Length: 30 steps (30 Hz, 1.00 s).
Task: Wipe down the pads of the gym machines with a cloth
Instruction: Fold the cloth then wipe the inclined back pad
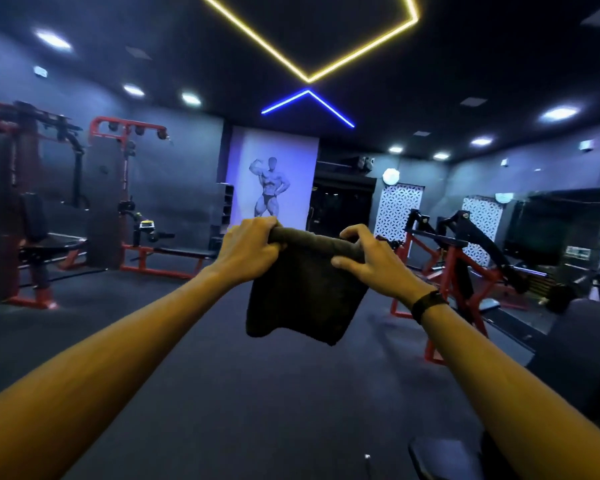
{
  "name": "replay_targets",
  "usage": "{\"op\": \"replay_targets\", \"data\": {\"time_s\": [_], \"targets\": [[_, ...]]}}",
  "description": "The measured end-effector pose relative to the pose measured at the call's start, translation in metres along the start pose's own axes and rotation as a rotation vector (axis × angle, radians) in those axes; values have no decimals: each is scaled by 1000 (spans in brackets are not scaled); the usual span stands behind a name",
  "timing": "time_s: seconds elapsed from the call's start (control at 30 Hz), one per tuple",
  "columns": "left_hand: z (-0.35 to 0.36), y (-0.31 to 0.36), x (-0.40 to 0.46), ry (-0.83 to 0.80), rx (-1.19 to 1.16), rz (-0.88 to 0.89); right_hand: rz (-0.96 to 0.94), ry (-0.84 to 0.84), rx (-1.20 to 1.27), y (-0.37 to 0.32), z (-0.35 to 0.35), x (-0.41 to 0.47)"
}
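While no pad is yet under the cloth, the wiping looks barely begun, or between machines; that is a judgement from the open floor ahead. At far left stands a red-framed cable machine (32, 209) with a dark seat pad (54, 242), and just right of it a low flat bench (184, 252) on a red base, both well apart from the person. At centre the left hand (248, 249) curls its fingers round one top corner of a dark cloth (303, 292), which is held up in the air at arm's length and hangs down folded; the right hand (369, 263), a dark band at its wrist, pinches the other end of the rolled top edge. To the right a red and black lever machine (465, 251) waits, and a dark padded surface (575, 348) lies nearest, at the right edge. No containers show. All visible pads seem left to do.
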<state>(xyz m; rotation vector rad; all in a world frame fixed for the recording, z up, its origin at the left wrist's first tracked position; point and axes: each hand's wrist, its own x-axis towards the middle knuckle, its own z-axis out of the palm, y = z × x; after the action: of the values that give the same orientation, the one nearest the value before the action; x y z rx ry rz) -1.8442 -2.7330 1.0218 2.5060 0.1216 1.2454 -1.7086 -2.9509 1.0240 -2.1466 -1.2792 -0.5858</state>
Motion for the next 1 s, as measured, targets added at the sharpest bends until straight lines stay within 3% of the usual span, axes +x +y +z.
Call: {"op": "replay_targets", "data": {"time_s": [0.2,0.6,1.0], "targets": [[117,-33,95,-80,76,84,160,-116,32,124,54,39],[325,-124,299,-281,13,189,168,-19,-129,350,47,213],[529,-280,442,-406,92,144,108,-213,-221,569,191,375]]}}
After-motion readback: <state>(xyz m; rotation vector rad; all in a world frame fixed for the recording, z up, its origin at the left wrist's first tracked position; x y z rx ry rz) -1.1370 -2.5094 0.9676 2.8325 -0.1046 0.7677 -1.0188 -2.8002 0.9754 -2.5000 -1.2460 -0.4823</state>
